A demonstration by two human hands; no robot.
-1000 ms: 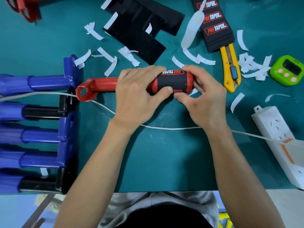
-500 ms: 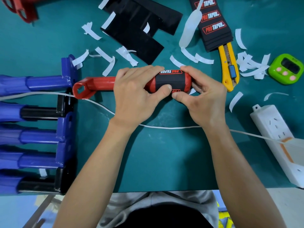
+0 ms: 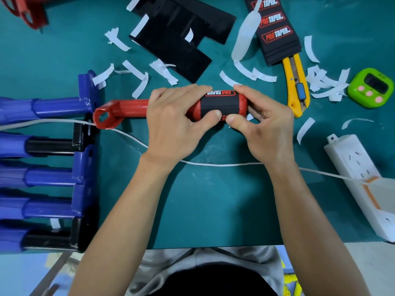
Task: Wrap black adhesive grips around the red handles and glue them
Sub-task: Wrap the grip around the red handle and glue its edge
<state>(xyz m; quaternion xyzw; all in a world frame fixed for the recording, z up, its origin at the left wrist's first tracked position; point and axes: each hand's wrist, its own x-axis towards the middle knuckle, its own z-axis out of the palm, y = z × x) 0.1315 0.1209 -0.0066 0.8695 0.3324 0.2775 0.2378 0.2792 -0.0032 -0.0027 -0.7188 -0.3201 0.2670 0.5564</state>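
Two bare hands hold one long red metal handle [image 3: 128, 108] with a black sticky grip [image 3: 222, 103] wrapped round its fat end. The left hand [image 3: 171, 124] curls over the handle, with its thumb pressing the grip. The right hand [image 3: 267, 129] curls round the end, thumb pressing too. The handle lies sideways, just left of a yellow plastic box cutter [image 3: 296, 86]. A pile of flat black grips [image 3: 275, 33] covers the cutter's far end.

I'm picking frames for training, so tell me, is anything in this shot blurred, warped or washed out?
Head view, centre: sharp, the lettering on the black adhesive grip around the red metal handle is legible. Head view, left edge: the blue plastic tubes look smeared and bowed by the wide lens. Head view, right: the white plastic power strip is bright but not blown out.
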